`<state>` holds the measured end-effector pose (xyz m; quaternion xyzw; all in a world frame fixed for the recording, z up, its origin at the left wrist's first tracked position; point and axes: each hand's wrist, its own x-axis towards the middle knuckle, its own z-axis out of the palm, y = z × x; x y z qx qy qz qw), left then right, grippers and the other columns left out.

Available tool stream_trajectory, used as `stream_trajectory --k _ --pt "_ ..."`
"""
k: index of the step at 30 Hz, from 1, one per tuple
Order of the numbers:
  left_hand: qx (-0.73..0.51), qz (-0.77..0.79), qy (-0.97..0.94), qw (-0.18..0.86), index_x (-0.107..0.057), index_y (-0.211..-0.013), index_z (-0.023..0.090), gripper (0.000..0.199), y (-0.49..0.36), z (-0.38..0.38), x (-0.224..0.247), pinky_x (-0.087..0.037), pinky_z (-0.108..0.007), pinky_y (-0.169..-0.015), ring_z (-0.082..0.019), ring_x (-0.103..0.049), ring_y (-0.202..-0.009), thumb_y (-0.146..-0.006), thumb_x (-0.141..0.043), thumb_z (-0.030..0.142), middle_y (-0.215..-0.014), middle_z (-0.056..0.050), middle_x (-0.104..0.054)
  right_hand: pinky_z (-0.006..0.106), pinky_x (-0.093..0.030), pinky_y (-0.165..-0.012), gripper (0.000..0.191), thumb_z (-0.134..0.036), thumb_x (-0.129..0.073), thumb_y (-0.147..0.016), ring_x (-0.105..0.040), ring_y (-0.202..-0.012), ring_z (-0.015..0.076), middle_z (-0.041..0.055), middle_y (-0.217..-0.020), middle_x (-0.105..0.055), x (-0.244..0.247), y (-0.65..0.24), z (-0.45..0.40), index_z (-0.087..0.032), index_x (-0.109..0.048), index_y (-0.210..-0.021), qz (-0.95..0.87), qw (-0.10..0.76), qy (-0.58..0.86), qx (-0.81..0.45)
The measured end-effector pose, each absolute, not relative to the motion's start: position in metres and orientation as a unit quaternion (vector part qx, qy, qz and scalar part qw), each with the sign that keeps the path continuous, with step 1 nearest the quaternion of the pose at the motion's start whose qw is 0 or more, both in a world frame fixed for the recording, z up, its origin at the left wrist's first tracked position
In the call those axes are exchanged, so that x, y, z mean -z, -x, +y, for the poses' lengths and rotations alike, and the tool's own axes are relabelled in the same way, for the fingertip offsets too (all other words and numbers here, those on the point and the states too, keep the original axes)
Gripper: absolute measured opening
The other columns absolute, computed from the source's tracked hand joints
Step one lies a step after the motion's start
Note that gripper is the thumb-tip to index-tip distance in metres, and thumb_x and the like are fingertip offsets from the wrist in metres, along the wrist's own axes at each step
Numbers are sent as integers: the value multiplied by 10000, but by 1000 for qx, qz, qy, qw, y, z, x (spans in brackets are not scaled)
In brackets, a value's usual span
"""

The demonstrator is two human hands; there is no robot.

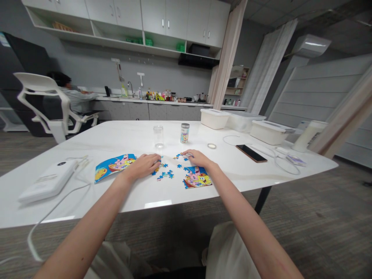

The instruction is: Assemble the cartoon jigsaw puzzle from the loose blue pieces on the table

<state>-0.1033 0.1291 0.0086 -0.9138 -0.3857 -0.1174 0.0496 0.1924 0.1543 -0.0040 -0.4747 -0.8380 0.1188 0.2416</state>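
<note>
Head view: left hand (144,165) and right hand (196,157) lie low, fingers curved, over loose blue jigsaw pieces (163,174) on a white table (124,135); any grip on a piece cannot be told. A SpongeBob picture card (114,167) and another (197,177) flank the pieces, within both hands' reach.

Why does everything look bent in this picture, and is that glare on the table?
In the head view, the wide lens bows the cabinets and curtain and stretches the left forearm and right forearm; pale glare streaks lie on the white table near its front edge.
</note>
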Motion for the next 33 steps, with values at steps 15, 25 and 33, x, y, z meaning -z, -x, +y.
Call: stream_trajectory --k 15,25,33 --pt "118 -375 917 63 -559 -1088 217 362 104 131 -6 -386 -329 -895 -198 -582 -1055 -984 -252 379 -1132 -66 -646 345 -447 -979 252 -118 -528 -827 -631 -1050 196 65 -1101 -704 8 -191 158 -178 -713 -987 -834 251 485 -75" --pt "119 -367 920 67 -565 -1097 222 356 102 130 -7 -390 -322 -894 -197 -581 -1060 -979 -268 377 -1131 -60 -646 264 -477 -820 206 -151 -649 -792 -642 -859 147 63 -984 -726 6 -183 164 -158 -712 -988 -784 294 530 -137" --pt "115 -369 919 74 -568 -1109 223 364 103 131 -6 -391 -319 -897 -197 -580 -1072 -981 -265 378 -1145 -62 -646 259 -486 -807 374 -123 -670 -766 -648 -809 130 70 -1007 -732 3 -185 164 -141 -678 -1139 -758 287 543 -219"
